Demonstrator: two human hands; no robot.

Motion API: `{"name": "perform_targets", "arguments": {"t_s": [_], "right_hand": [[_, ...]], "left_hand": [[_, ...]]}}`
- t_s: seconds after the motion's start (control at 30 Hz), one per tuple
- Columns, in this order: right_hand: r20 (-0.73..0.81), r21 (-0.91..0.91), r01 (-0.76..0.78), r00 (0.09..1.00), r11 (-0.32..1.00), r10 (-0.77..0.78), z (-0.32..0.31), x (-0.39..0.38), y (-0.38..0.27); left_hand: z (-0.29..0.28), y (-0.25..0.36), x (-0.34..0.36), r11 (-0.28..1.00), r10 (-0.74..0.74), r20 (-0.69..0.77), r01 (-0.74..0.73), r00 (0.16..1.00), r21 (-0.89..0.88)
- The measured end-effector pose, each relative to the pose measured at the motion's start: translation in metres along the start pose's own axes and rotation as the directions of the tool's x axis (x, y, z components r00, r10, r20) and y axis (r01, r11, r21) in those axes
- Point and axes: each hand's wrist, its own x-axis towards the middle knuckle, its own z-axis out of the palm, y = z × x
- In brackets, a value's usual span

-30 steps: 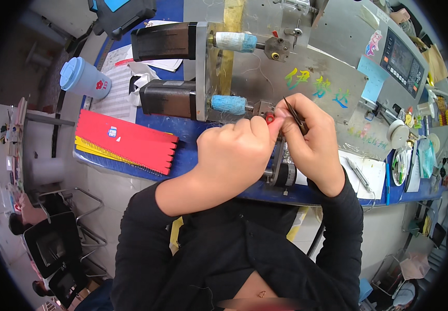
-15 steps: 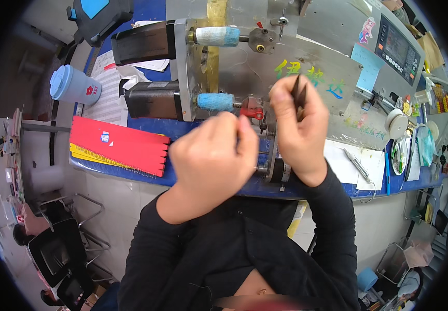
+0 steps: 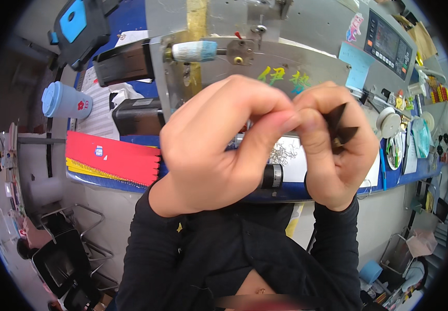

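While my two hands meet close under the camera, they pinch something too small to make out.

My left hand (image 3: 219,150) is curled shut, thumb and forefinger pressed against my right hand (image 3: 333,150), which grips dark pointed tweezers (image 3: 340,127) whose tips stick up past my knuckles. Off to the left a blue lidded cup (image 3: 66,101) stands closed, contents unseen; a round dish (image 3: 395,150) sits at the right, what lies in it unclear. Behind my hands stands the grey metal machine (image 3: 296,46) with its control panel (image 3: 387,41); a red folder (image 3: 112,155) lies on the blue bench (image 3: 390,181). My hands cover most of the white sheet (image 3: 291,158) holding small wire pieces.
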Motion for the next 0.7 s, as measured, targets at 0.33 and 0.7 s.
{"name": "perform_targets", "arguments": {"t_s": [0.33,0.7], "right_hand": [[0.106,-0.522,0.305,0.95,0.796,-0.295,-0.023,-0.105,0.036],[-0.285,-0.653,-0.403,0.915,0.642,0.285,-0.126,-0.185,0.079]], "left_hand": [[0.012,0.022,-0.044,0.934,-0.277,-0.14,0.232,0.951,-0.273],[0.018,0.025,-0.076,0.73,-0.574,-0.02,0.501,0.819,-0.465]]}}
